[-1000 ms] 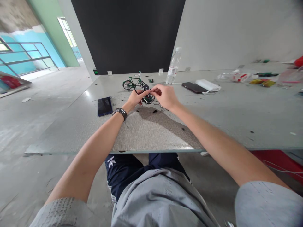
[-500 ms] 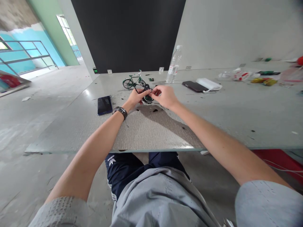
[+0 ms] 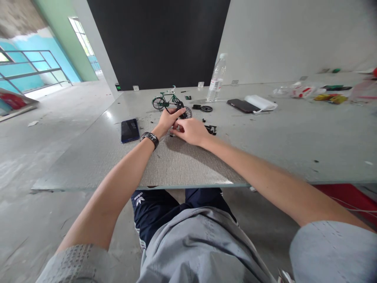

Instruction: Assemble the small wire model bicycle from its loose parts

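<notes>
My left hand (image 3: 167, 120) is closed around a small black model bicycle part with a spoked wheel (image 3: 187, 113), held just above the table. The wheel points away to the right of my fingers. Just below it, my right hand (image 3: 190, 131) is curled in, its thumb and fingertips together near the lower side of the part. What lies between those fingertips is too small to make out. Behind my left hand stands a green model bicycle (image 3: 165, 102) on its wheels. A loose black wheel (image 3: 207, 109) and several black pieces (image 3: 211, 129) lie to the right of my hands.
A dark phone (image 3: 130, 130) lies left of my watch wrist. At the back stands a clear plastic bottle (image 3: 216, 80). Farther right are another phone (image 3: 242, 105), a white object (image 3: 260, 103) and plastic packets (image 3: 303, 91). The table's front edge (image 3: 191, 186) runs above my lap.
My right hand has moved down and toward me, off the wheel's right side to below the part. The loose wheel and black pieces now show. My left hand keeps its hold, slightly shifted left.
</notes>
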The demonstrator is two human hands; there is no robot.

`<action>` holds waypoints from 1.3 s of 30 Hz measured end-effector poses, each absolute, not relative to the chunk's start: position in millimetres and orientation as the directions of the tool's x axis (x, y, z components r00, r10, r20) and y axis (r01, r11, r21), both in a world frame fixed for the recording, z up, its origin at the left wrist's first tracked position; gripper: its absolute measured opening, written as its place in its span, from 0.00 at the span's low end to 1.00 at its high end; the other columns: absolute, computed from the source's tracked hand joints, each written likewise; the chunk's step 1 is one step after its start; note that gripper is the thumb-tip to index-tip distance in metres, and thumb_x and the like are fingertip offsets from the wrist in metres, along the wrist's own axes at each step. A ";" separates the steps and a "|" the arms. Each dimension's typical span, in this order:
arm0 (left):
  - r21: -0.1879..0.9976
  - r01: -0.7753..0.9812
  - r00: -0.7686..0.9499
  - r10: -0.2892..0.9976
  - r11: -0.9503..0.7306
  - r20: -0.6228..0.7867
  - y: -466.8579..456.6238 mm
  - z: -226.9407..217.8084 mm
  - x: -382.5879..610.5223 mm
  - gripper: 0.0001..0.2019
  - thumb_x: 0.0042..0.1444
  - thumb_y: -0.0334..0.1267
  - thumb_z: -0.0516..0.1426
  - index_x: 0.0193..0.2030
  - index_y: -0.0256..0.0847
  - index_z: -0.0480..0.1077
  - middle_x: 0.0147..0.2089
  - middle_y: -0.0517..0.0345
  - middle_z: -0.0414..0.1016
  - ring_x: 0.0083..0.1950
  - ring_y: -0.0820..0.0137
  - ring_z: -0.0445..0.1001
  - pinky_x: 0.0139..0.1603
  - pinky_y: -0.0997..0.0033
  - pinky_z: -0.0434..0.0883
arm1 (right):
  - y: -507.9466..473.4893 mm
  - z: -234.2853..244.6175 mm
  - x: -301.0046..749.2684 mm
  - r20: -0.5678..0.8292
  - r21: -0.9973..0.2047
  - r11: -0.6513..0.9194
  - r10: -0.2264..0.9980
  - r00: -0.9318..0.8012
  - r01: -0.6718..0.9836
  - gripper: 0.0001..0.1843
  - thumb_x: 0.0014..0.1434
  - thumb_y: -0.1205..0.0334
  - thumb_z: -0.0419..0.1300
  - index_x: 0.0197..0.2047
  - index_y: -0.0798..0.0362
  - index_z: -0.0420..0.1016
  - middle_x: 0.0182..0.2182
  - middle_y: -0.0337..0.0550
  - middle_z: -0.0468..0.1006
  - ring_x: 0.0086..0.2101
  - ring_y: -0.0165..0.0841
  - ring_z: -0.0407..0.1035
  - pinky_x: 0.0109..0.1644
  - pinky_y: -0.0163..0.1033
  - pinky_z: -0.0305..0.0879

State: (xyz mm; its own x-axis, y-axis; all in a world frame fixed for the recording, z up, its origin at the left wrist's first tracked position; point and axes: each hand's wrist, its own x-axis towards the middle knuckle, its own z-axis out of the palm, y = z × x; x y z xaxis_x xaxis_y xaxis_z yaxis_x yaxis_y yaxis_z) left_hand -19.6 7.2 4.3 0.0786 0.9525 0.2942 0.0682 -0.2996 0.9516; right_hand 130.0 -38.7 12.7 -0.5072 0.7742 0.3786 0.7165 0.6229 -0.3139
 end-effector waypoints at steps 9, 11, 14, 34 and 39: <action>0.955 0.012 0.102 0.950 -0.297 0.294 13.2 -1.0 -19.0 0.27 0.67 0.46 0.68 0.22 0.42 0.62 0.21 0.63 0.61 0.24 0.76 0.60 0.26 0.74 0.61 | -37.2 9.8 131.1 0.388 -0.375 0.562 0.817 -0.426 0.737 0.05 0.70 0.61 0.64 0.48 0.51 0.79 0.34 0.43 0.84 0.34 0.37 0.73 0.37 0.42 0.57; 0.960 -0.030 0.101 0.955 -0.279 0.280 13.1 0.2 -18.3 0.25 0.67 0.44 0.67 0.22 0.41 0.64 0.23 0.63 0.63 0.25 0.76 0.63 0.27 0.75 0.64 | -37.1 11.0 131.9 0.399 -0.381 0.540 0.828 -0.394 0.750 0.07 0.71 0.58 0.64 0.50 0.50 0.77 0.35 0.43 0.84 0.34 0.38 0.74 0.37 0.42 0.57; 0.962 -0.077 0.099 0.958 -0.261 0.268 13.7 0.4 -17.9 0.21 0.67 0.41 0.66 0.24 0.39 0.67 0.26 0.61 0.67 0.28 0.76 0.67 0.28 0.76 0.65 | -35.7 12.1 132.2 0.403 -0.384 0.492 0.851 -0.337 0.781 0.11 0.72 0.54 0.65 0.52 0.50 0.76 0.35 0.44 0.84 0.35 0.40 0.75 0.37 0.43 0.58; 0.979 -0.054 -0.043 0.980 -0.197 0.195 14.7 4.1 -18.6 0.12 0.67 0.43 0.67 0.35 0.37 0.78 0.37 0.52 0.82 0.33 0.73 0.74 0.27 0.76 0.72 | -0.7 31.8 188.1 0.276 -0.186 0.375 0.907 -0.318 0.908 0.10 0.69 0.56 0.67 0.49 0.51 0.83 0.46 0.53 0.86 0.46 0.45 0.76 0.46 0.46 0.67; 0.981 -0.038 -0.031 0.981 -0.192 0.191 12.9 4.1 -19.0 0.13 0.65 0.44 0.68 0.36 0.36 0.77 0.39 0.50 0.82 0.34 0.74 0.73 0.27 0.77 0.72 | 21.0 16.8 210.2 0.122 -0.104 0.316 0.945 -0.303 0.943 0.11 0.68 0.57 0.69 0.51 0.52 0.84 0.48 0.57 0.87 0.48 0.48 0.79 0.47 0.48 0.70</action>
State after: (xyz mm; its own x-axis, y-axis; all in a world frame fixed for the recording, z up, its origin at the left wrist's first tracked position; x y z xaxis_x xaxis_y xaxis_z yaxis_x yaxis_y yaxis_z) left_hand -19.0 12.9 4.1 -0.0308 0.9811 0.1910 -0.0376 -0.1921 0.9807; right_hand 210.2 21.0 16.8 -0.3027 0.9452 0.1223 0.9432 0.3156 -0.1042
